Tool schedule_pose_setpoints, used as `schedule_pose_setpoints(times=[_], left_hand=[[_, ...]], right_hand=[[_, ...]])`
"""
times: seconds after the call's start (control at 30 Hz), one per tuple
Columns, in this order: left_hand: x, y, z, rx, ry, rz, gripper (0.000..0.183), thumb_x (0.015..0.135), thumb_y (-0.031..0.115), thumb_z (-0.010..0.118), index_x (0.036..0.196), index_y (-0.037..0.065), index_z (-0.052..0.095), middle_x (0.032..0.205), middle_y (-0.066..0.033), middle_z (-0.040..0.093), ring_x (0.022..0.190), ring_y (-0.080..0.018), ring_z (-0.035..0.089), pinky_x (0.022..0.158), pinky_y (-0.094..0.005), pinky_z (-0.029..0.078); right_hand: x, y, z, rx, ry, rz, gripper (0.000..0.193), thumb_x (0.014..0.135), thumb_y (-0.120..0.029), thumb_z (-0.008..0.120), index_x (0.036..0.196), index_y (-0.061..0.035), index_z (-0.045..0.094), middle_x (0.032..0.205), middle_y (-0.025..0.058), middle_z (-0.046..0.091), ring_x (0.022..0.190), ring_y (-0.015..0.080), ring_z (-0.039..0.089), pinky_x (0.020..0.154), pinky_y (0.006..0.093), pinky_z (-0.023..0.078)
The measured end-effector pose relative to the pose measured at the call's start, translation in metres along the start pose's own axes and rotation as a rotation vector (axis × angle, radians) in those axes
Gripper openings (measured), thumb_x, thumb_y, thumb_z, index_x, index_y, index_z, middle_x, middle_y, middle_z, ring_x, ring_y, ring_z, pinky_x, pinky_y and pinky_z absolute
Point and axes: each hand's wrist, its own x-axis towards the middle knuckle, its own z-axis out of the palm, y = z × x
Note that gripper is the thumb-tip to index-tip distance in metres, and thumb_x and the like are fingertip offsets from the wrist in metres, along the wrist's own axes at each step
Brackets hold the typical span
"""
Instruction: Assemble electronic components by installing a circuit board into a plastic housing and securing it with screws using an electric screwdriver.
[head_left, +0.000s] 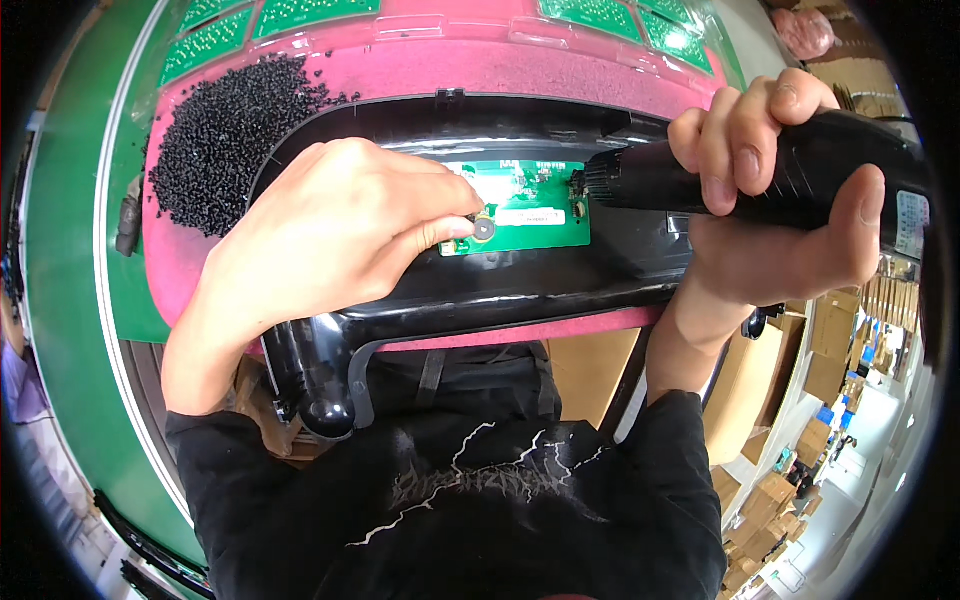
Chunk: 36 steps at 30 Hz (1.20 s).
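A green circuit board [555, 237] lies inside a long, curved black plastic housing [500, 305]. My left hand [340, 220] reaches over the housing's left part, thumb and forefinger pinched together at the board's left side, next to a round dark component [484, 230]. Whatever sits between those fingertips is too small to make out. Wrapped in my right hand [745, 190] is a thick black electric screwdriver [645, 178], held nearly level. Its ridged front end points left and meets the board's right edge, where the tip is hard to see.
A heap of small black screws [235, 140] rests on the pink mat [420, 65], left of the housing. Clear trays of green boards [315, 15] line the far side. Cardboard boxes [775, 500] stand on the right, beyond the green table [70, 300].
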Motion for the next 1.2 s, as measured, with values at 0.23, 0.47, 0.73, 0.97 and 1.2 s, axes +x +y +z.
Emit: schedule_pose_setpoints(times=[0.23,0.47,0.73,0.97,1.2], left_hand=[[0.000,0.002,-0.002,-0.085,-0.008,-0.113,0.015,0.085,0.004,0.069,0.099,-0.002,0.071,0.091,-0.0152,0.073,0.078,-0.0317,0.072,0.068,-0.0351,0.057],[-0.001,-0.004,-0.006,-0.050,-0.047,-0.158,0.014,0.088,0.009,0.068,0.097,-0.001,0.071,0.091,-0.0149,0.073,0.080,-0.0312,0.072,0.072,-0.0370,0.057],[0.005,-0.013,0.001,-0.184,0.193,0.027,0.014,0.088,0.010,0.068,0.095,-0.002,0.070,0.085,-0.0135,0.071,0.078,-0.0280,0.071,0.070,-0.0336,0.055],[0.005,-0.005,-0.006,-0.349,0.150,-0.014,0.012,0.086,0.005,0.068,0.094,-0.003,0.071,0.081,-0.0118,0.070,0.073,-0.0230,0.070,0.066,-0.0312,0.053],[0.005,-0.004,-0.009,-0.414,0.095,-0.053,0.012,0.087,0.009,0.066,0.091,-0.001,0.069,0.080,-0.0115,0.071,0.073,-0.0246,0.070,0.067,-0.0331,0.053]], right_hand=[[0.011,0.002,0.004,-0.025,-0.013,0.127,0.047,0.091,-0.048,0.049,0.100,-0.0023,0.056,0.068,0.0011,0.049,0.053,0.0113,0.040,0.059,0.0294,0.032],[0.010,0.013,0.010,0.018,0.047,0.094,0.050,0.091,-0.048,0.048,0.104,-0.0007,0.058,0.067,0.0012,0.049,0.053,0.0116,0.040,0.059,0.0298,0.033],[0.003,-0.032,0.043,0.367,0.122,-0.061,0.040,0.075,-0.043,0.064,0.093,-0.0098,0.051,0.067,-0.0052,0.051,0.051,0.0056,0.045,0.060,0.0243,0.037],[0.006,-0.046,0.048,0.142,-0.009,-0.081,0.039,0.073,-0.041,0.067,0.091,-0.0123,0.047,0.065,-0.0063,0.052,0.049,0.0051,0.049,0.057,0.0220,0.038],[0.006,-0.035,0.051,0.342,0.012,-0.153,0.042,0.072,-0.043,0.071,0.092,-0.0122,0.049,0.067,-0.0041,0.054,0.051,0.0076,0.049,0.058,0.0243,0.038]])
